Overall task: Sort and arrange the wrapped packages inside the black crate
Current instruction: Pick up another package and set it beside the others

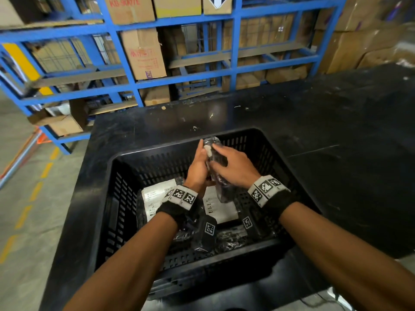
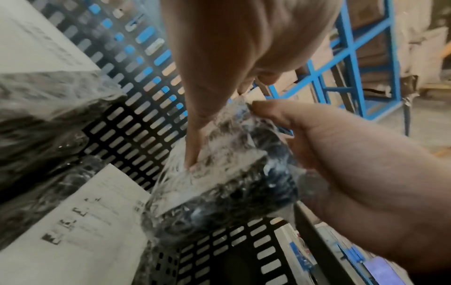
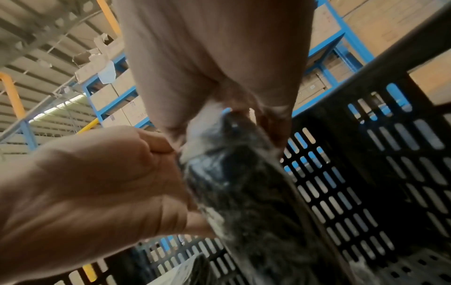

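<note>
I held one wrapped package [image 1: 224,194] on end, raised inside the black crate [image 1: 161,162]. My left grip [image 1: 197,169] clasped its left side with the thumb on its white label, and my right grip [image 1: 233,169] curled round it from the right. Other labelled packages [image 1: 157,196] lay flat on the crate's floor beneath, and the crate stood on the dark counter [image 1: 292,122].

Left hand [image 2: 231,48] enters at top centre and holds the wrapped package [image 2: 219,192], one finger lying along its white label. Right hand [image 2: 354,173] enters from lower right, thumb at the package's top end. Slotted wall of the black crate [image 2: 136,135] behind. Second labelled package [image 2: 85,221] at lower left.
</note>
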